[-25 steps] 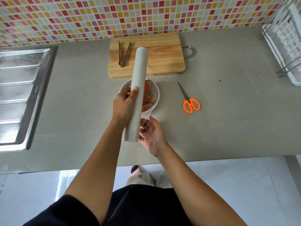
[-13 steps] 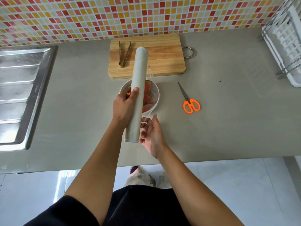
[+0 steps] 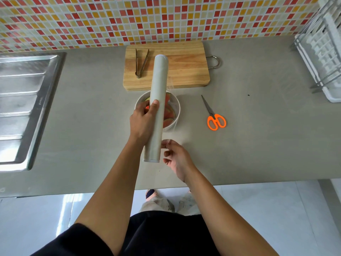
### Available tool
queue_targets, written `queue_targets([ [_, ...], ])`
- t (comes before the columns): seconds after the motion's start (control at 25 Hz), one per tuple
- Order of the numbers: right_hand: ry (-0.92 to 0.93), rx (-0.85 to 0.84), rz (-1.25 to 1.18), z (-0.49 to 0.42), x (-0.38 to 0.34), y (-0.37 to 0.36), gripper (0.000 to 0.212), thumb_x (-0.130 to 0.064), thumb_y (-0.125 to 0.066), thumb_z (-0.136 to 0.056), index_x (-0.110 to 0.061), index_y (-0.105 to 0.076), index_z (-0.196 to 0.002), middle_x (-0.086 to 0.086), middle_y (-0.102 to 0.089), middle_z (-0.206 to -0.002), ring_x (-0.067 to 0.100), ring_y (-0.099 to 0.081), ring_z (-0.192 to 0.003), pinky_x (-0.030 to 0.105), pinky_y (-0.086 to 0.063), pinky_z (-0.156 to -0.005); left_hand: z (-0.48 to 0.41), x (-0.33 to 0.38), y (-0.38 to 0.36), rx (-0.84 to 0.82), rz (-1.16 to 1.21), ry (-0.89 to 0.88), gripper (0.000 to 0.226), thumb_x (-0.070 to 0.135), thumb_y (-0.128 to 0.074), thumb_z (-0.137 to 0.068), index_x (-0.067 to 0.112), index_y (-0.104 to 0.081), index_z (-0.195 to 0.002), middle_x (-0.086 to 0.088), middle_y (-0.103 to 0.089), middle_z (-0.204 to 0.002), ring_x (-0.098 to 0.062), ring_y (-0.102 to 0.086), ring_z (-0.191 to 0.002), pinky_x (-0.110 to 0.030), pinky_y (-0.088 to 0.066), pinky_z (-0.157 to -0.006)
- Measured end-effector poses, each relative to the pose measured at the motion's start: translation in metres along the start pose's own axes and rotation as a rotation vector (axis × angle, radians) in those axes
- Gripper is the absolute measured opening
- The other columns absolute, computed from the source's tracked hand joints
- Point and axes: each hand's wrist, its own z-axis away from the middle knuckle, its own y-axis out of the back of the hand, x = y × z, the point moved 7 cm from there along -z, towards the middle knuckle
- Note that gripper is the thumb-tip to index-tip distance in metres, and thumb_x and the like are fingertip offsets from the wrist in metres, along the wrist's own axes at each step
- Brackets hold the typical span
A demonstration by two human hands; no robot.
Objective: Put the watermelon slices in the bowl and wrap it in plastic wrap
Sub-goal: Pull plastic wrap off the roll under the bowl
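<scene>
bowl [image 3: 178, 111] 1, plastic wrap roll [image 3: 159, 85] 1 — scissors [image 3: 211, 113] 1.

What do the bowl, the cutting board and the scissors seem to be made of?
Bowl: white, smooth, slightly glossy; ceramic or plastic, the look leaves it open.
Cutting board: wood, pale with visible grain, matte; its loop handle looks like metal wire.
Scissors: grey metal blades; glossy orange handles, probably plastic.

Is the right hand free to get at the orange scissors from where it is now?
Probably yes: the scissors lie on bare counter right of the right hand, nothing between. But it seems to pinch the film, which it would have to drop.
</scene>
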Motion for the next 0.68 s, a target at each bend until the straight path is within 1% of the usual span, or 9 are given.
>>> queue_targets([
  [0.08, 0.002, -0.052, -0.082, 0.002, 0.005, 0.0, 0.026, -0.011, -0.048, -0.09, -0.024, -0.061, -0.071, -0.012, -0.061, -0.078, 0.008, -0.046, -0.071, 0.025, -0.033, -0.067, -0.001, 0.001, 0.0, -0.003, -0.006, -0.001, 0.044, 0.053, -0.048, -0.088, 0.027, -0.058, -0.122, 0.001, -0.066, -0.103, -0.014, -0.065, -0.084, -0.029, -0.056, -0.068],
  [0.12, 0.013, -0.075, -0.102, 0.003, 0.007, 0.0, 0.026, -0.011, -0.049, -0.091, -0.025, -0.061, -0.073, -0.013, -0.062, -0.077, 0.009, -0.048, -0.074, 0.026, -0.033, -0.069, -0.002, 0.002, 0.0, -0.004, -0.006, 0.001, 0.044, 0.053, -0.048, -0.089, 0.027, -0.058, -0.123, 0.0, -0.066, -0.104, -0.015, -0.065, -0.084, -0.03, -0.056, -0.069],
  [0.2, 0.069, -0.104, -0.097, 0.004, 0.008, -0.003, 0.022, -0.01, -0.052, -0.091, -0.026, -0.059, -0.079, -0.014, -0.061, -0.072, 0.005, -0.049, -0.068, 0.025, -0.033, -0.07, -0.003, 0.005, -0.002, -0.012, -0.012, 0.001, 0.044, 0.052, -0.047, -0.09, 0.027, -0.057, -0.124, 0.001, -0.065, -0.105, -0.015, -0.065, -0.085, -0.032, -0.057, -0.07],
  [0.28, 0.128, -0.11, -0.074, 0.004, 0.005, -0.006, 0.021, -0.007, -0.054, -0.09, -0.027, -0.059, -0.084, -0.016, -0.059, -0.067, 0.001, -0.045, -0.061, 0.023, -0.031, -0.066, -0.003, 0.007, -0.003, -0.014, -0.036, -0.008, 0.045, 0.053, -0.045, -0.09, 0.028, -0.055, -0.126, 0.002, -0.064, -0.104, -0.013, -0.064, -0.084, -0.028, -0.055, -0.067],
  [0.32, 0.152, -0.105, -0.05, 0.004, 0.003, -0.006, 0.021, -0.006, -0.054, -0.09, -0.027, -0.059, -0.086, -0.017, -0.059, -0.066, 0.001, -0.044, -0.061, 0.022, -0.03, -0.064, -0.004, 0.008, -0.003, -0.012, -0.053, -0.018, 0.045, 0.053, -0.044, -0.09, 0.028, -0.054, -0.127, 0.003, -0.063, -0.103, -0.011, -0.063, -0.084, -0.026, -0.053, -0.065],
  [0.4, 0.191, -0.085, 0.014, 0.005, -0.001, -0.004, 0.02, -0.009, -0.052, -0.092, -0.027, -0.059, -0.089, -0.018, -0.06, -0.067, 0.0, -0.045, -0.063, 0.023, -0.03, -0.063, -0.006, 0.013, -0.001, -0.005, -0.111, -0.06, 0.046, 0.052, -0.042, -0.092, 0.026, -0.053, -0.129, 0.004, -0.062, -0.102, -0.009, -0.061, -0.08, -0.018, -0.046, -0.06],
  [0.48, 0.209, -0.06, 0.087, 0.007, -0.002, 0.0, 0.018, -0.013, -0.048, -0.094, -0.028, -0.058, -0.094, -0.02, -0.06, -0.068, -0.004, -0.048, -0.063, 0.022, -0.031, -0.063, -0.01, 0.02, 0.005, 0.01, -0.225, -0.129, 0.046, 0.048, -0.042, -0.094, 0.023, -0.054, -0.13, 0.004, -0.061, -0.101, -0.012, -0.057, -0.078, -0.013, -0.038, -0.058],
  [0.52, 0.209, -0.053, 0.114, 0.008, -0.003, 0.001, 0.019, -0.014, -0.046, -0.095, -0.029, -0.059, -0.096, -0.02, -0.06, -0.07, -0.005, -0.048, -0.064, 0.021, -0.032, -0.063, -0.013, 0.023, 0.007, 0.008, -0.276, -0.156, 0.047, 0.047, -0.043, -0.094, 0.02, -0.054, -0.13, 0.001, -0.061, -0.102, -0.014, -0.056, -0.079, -0.014, -0.037, -0.06],
  [0.68, 0.207, -0.032, 0.152, 0.011, -0.003, 0.006, 0.019, -0.015, -0.048, -0.094, -0.029, -0.06, -0.096, -0.019, -0.061, -0.072, -0.005, -0.049, -0.066, 0.021, -0.033, -0.065, -0.016, 0.027, 0.01, 0.002, -0.392, -0.201, 0.053, 0.05, -0.048, -0.091, 0.013, -0.051, -0.129, -0.011, -0.064, -0.113, -0.027, -0.06, -0.094, -0.032, -0.047, -0.079],
])
